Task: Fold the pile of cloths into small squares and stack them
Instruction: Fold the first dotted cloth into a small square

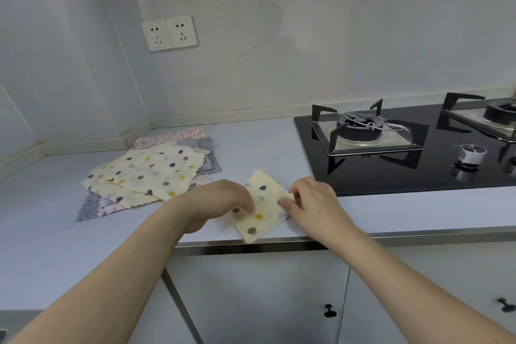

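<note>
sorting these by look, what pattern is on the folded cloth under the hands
Pale yellow folded cloth with scattered polka dots in brown, yellow, purple and grey; zigzag edge. Clearest in the head view.

bare counter (259, 142) behind, cloth pile (150, 173) left, hob (405, 148) right

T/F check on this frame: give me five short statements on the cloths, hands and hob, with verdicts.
1. Both hands, left hand and right hand, touch the folded dotted cloth. True.
2. The folded cloth lies on the hob. False: it lies on the countertop, near the front edge.
3. The unfolded pile lies left of the folded cloth. True.
4. A pot stands on the burner. False: the burner is bare.
5. The pile's top cloth is plain grey. False: cream with dots.
</note>
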`<state>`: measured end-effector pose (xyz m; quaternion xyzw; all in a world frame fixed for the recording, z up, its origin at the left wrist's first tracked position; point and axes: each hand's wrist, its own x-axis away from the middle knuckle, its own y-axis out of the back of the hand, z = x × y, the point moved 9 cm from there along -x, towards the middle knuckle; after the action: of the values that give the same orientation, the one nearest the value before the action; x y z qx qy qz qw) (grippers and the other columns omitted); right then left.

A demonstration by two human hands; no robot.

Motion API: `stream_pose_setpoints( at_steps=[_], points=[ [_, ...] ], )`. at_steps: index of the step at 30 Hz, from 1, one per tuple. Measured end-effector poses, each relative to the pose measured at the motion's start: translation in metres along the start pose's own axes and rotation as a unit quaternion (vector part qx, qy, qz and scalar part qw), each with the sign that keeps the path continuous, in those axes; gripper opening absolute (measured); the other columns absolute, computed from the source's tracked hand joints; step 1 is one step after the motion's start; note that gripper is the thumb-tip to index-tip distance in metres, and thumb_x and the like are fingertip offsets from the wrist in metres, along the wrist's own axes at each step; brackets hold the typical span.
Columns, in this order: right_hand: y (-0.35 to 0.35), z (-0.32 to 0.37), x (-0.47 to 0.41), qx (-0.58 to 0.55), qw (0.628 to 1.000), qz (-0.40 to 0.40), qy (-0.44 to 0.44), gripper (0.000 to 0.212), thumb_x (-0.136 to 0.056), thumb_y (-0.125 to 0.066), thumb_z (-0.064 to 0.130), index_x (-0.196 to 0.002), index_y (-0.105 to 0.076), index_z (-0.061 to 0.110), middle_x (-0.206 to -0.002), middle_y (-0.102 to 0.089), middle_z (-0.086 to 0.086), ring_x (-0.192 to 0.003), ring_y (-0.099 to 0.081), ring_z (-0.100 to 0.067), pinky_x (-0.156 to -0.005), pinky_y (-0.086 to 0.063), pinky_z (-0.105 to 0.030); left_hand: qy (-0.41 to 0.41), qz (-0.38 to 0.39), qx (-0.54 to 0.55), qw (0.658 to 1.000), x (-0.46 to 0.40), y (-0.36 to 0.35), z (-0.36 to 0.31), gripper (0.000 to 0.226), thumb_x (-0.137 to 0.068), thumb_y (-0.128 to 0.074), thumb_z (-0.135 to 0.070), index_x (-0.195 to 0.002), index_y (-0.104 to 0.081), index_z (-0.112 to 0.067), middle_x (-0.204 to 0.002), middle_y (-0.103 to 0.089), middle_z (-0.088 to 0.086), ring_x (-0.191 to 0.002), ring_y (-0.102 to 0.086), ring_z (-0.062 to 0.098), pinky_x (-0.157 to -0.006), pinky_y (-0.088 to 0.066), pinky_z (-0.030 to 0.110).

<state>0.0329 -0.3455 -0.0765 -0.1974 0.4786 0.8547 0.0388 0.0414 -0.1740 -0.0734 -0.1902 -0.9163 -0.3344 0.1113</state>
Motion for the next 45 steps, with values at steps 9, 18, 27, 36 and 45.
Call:
stream_pose_setpoints(
  at_steps=[9,18,27,36,45],
  points=[
    [0.031,-0.003,0.004,-0.427,0.899,-0.051,-0.078,0.033,-0.090,-0.059,0.002,-0.104,-0.048,0.029,-0.091,-0.071,-0.003,-0.075,-0.062,-0.003,-0.071,-0.045,-0.017,-0.024,-0.094,0.183,0.978,-0.029,0.000,-0.017,0.040,-0.095,-0.049,-0.050,-0.101,-0.071,-0.017,-0.097,-0.075,0.003,-0.088,-0.070,0.022,-0.076,-0.051,0.032],
    [0.038,-0.013,-0.004,-0.541,0.788,-0.032,-0.293,0.039,-0.094,-0.052,0.047,-0.108,-0.060,0.012,-0.097,-0.072,-0.009,-0.088,-0.070,-0.028,-0.080,-0.056,-0.038,-0.189,-0.291,0.212,0.914,0.007,0.010,-0.069,0.026,-0.100,-0.045,-0.036,-0.087,-0.048,-0.013,-0.080,-0.059,0.003,-0.068,-0.055,0.017,-0.061,-0.046,0.028],
    [0.029,-0.019,-0.065,-0.351,0.888,-0.161,-0.248,0.039,-0.100,-0.032,0.045,-0.096,-0.052,0.012,-0.086,-0.057,-0.001,-0.078,-0.059,-0.023,-0.071,-0.054,-0.044,-0.160,-0.404,0.073,0.898,-0.027,0.054,-0.066,0.032,-0.101,-0.040,-0.039,-0.083,-0.041,-0.012,-0.068,-0.045,-0.003,-0.059,-0.041,0.014,-0.054,-0.033,0.031],
    [0.006,-0.048,-0.176,-0.261,0.926,-0.109,-0.248,0.032,-0.102,-0.036,0.037,-0.086,-0.048,0.012,-0.078,-0.050,0.004,-0.073,-0.051,-0.015,-0.061,-0.042,-0.030,-0.091,-0.353,0.154,0.919,-0.156,0.086,-0.054,0.033,-0.102,-0.039,-0.034,-0.074,-0.031,-0.019,-0.062,-0.040,-0.005,-0.054,-0.038,0.013,-0.050,-0.030,0.028],
    [0.159,-0.033,-0.185,-0.224,0.915,-0.057,-0.330,0.034,-0.101,-0.037,0.038,-0.088,-0.049,0.009,-0.075,-0.052,0.004,-0.070,-0.050,-0.013,-0.060,-0.035,-0.029,-0.012,-0.253,0.203,0.946,-0.109,0.090,-0.188,0.029,-0.103,-0.037,-0.037,-0.082,-0.039,-0.017,-0.068,-0.051,0.000,-0.061,-0.049,0.019,-0.056,-0.040,0.032]
  ],
)
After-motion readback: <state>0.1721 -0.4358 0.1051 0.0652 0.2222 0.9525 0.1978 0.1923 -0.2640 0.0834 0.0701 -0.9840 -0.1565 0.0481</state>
